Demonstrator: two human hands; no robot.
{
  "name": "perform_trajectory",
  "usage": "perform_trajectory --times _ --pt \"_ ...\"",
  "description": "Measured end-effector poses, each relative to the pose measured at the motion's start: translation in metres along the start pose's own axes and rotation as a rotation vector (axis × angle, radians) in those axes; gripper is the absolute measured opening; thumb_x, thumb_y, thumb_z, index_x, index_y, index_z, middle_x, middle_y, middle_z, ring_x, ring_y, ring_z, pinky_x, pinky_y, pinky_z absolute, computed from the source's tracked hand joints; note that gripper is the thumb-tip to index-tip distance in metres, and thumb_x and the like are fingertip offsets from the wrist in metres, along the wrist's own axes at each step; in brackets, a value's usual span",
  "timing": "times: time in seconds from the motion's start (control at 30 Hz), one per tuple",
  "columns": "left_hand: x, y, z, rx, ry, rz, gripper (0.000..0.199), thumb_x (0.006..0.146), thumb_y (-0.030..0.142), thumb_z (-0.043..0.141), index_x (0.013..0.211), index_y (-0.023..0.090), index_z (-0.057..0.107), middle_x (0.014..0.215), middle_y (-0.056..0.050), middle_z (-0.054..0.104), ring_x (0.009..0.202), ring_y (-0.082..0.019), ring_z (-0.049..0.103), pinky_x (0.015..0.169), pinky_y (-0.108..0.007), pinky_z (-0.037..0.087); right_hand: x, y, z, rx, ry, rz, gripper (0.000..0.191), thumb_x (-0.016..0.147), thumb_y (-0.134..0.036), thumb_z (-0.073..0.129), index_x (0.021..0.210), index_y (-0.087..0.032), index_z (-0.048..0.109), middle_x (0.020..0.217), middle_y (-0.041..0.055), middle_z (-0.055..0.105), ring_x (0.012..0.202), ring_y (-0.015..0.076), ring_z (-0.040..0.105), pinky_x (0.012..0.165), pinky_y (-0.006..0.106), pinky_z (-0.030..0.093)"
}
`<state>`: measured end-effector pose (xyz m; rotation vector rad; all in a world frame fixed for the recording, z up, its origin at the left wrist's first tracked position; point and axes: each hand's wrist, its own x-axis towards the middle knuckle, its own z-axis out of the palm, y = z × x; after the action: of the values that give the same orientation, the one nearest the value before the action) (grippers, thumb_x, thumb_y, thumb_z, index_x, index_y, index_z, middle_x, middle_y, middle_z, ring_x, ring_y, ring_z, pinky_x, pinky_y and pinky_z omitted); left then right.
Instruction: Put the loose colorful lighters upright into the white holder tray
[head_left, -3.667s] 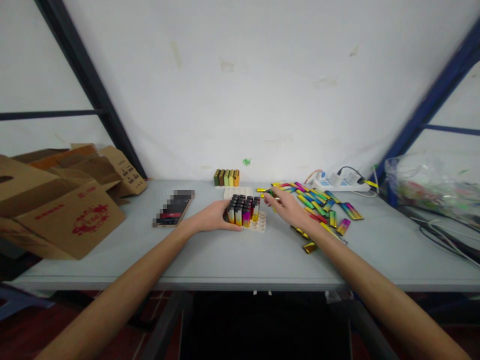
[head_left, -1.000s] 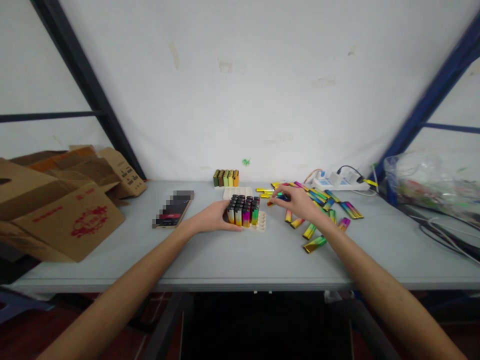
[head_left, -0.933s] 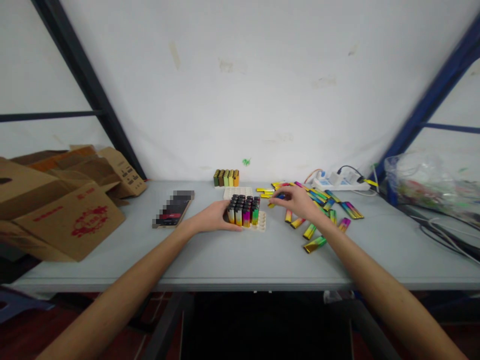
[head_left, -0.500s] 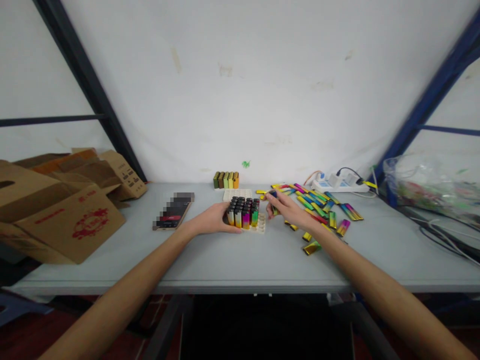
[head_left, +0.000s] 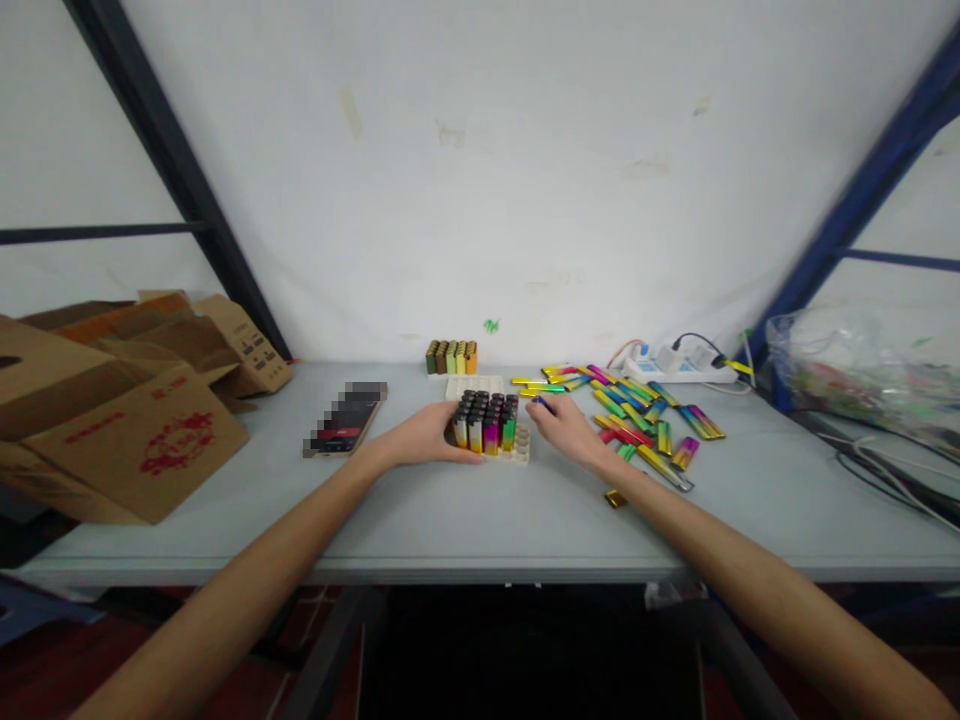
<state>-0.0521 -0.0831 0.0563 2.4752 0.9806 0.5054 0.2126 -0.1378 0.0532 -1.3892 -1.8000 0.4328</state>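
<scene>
Several lighters (head_left: 490, 434) with black tops and shiny silver, gold, purple and green bodies stand upright in a cream-coloured holder tray (head_left: 520, 447). The right end of this tray shows bare round slots. My left hand (head_left: 431, 435) is curled round the left side of the group, thumb along the front and fingers behind. Just right of the tray, my right hand (head_left: 568, 432) is closed on a lighter (head_left: 546, 404), of which only a dark blue end shows; the rest is hidden by my fingers.
Shiny multicoloured lighter bodies (head_left: 637, 392) lie scattered on the right. Behind the tray are another cream tray (head_left: 474, 385) and a standing block of gold and green pieces (head_left: 451, 357). A phone (head_left: 349, 420), cardboard boxes (head_left: 142, 430), power strip (head_left: 679, 370) and plastic bag (head_left: 847, 360) surround them.
My right hand has turned and its fingers have closed in more round the lighter, beside the tray. My left hand keeps its hold on the group.
</scene>
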Motion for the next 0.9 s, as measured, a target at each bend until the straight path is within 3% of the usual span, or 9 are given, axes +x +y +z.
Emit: perform_trajectory --times 0.27,0.4,0.5,0.63,0.77,0.9 --pt "0.0 0.001 -0.001 -0.016 0.01 -0.007 0.084 0.063 0.064 0.085 0.131 0.02 0.063 0.133 -0.011 0.07 0.121 -0.035 0.065 0.108 -0.045 0.05 0.0 -0.002 -0.003 0.009 -0.033 -0.023 0.043 0.096 -0.053 0.041 0.065 -0.023 0.038 0.06 -0.003 0.042 0.06 0.0137 0.039 0.056 0.028 0.026" --pt "-0.001 0.003 -0.001 -0.031 -0.001 0.009 0.084 0.066 0.062 0.084 0.134 0.02 0.062 0.135 -0.01 0.069 0.122 -0.034 0.065 0.109 -0.044 0.05 -0.002 -0.009 -0.007 0.08 -0.054 -0.051 0.042 0.1 -0.06 0.041 0.082 -0.023 0.046 0.066 -0.0036 0.05 0.065 0.0151 0.046 0.061 0.027 0.034" --pt "-0.001 0.005 -0.002 -0.033 0.0 0.01 0.086 0.066 0.063 0.084 0.135 0.019 0.061 0.136 -0.011 0.069 0.121 -0.034 0.065 0.109 -0.044 0.05 -0.003 -0.011 -0.012 0.065 -0.069 -0.118 0.039 0.103 -0.058 0.038 0.087 -0.023 0.047 0.072 -0.0013 0.056 0.07 0.0165 0.052 0.067 0.028 0.038" --pt "0.0 0.007 -0.002 -0.029 -0.004 0.007 0.085 0.064 0.063 0.085 0.134 0.019 0.063 0.135 -0.01 0.069 0.121 -0.035 0.065 0.11 -0.045 0.049 -0.003 -0.011 -0.021 -0.118 -0.064 -0.26 0.045 0.102 -0.059 0.044 0.076 -0.022 0.048 0.076 0.0022 0.058 0.072 0.017 0.051 0.068 0.029 0.037" --pt "0.0 0.006 -0.003 -0.021 -0.005 0.0 0.086 0.064 0.065 0.084 0.133 0.019 0.063 0.134 -0.01 0.07 0.121 -0.035 0.066 0.107 -0.045 0.05 -0.005 -0.014 -0.029 -0.185 -0.172 -0.255 0.049 0.101 -0.059 0.048 0.069 -0.022 0.048 0.062 -0.0013 0.054 0.057 0.0135 0.046 0.061 0.028 0.032" --pt "-0.001 0.005 -0.002 -0.026 0.0 0.011 0.087 0.064 0.066 0.084 0.135 0.02 0.062 0.136 -0.009 0.069 0.121 -0.035 0.066 0.108 -0.043 0.05 -0.008 -0.018 -0.03 -0.092 -0.308 -0.238 0.046 0.099 -0.06 0.053 0.074 -0.021 0.057 0.064 0.0014 0.066 0.058 0.016 0.057 0.062 0.028 0.039"
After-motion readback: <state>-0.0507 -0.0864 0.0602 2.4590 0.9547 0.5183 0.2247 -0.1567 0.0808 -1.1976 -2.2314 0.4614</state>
